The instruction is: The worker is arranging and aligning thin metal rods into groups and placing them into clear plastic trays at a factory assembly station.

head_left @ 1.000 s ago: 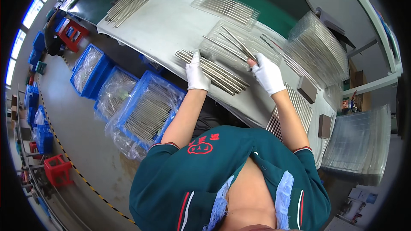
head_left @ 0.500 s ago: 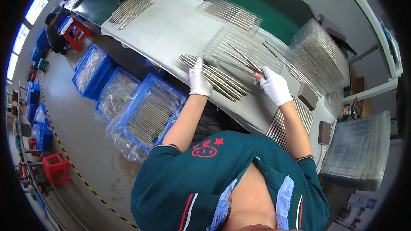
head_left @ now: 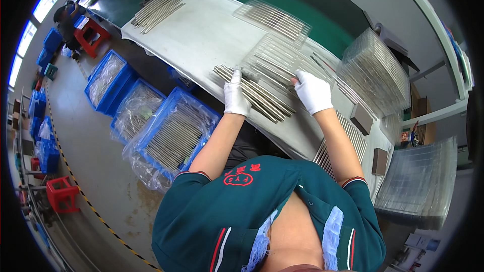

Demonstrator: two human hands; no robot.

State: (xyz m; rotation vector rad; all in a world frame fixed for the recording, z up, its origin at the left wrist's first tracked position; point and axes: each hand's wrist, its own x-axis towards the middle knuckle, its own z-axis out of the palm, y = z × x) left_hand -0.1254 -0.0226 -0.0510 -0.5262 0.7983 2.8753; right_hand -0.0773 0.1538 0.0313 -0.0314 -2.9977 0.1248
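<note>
My left hand (head_left: pixel 236 95), in a white glove with bare fingertips, is closed round a bundle of thin metal rods (head_left: pixel 267 102) at the near edge of the table. Just beyond the bundle lies a clear plastic tray (head_left: pixel 262 45) with slots. A few metal rods (head_left: pixel 275 69) rest in or low over this tray. At their right-hand end my right hand (head_left: pixel 313 93), gloved the same way, is closed with thumb and finger pinched on a rod. The glove partly hides this grip.
Behind stands another clear tray (head_left: pixel 287 26) with rods in it. A loose rod pile (head_left: pixel 157 12) lies at the table's far left. Stacked clear trays (head_left: pixel 375 70) rise on the right, near two brown blocks (head_left: pixel 361 119). Blue crates (head_left: pixel 150 158) of rods stand on the floor at left.
My right hand has moved slightly left. The rods it held fanned out and raised now lie lower, nearly lined up with the tray's slots. My left hand still grips its bundle.
</note>
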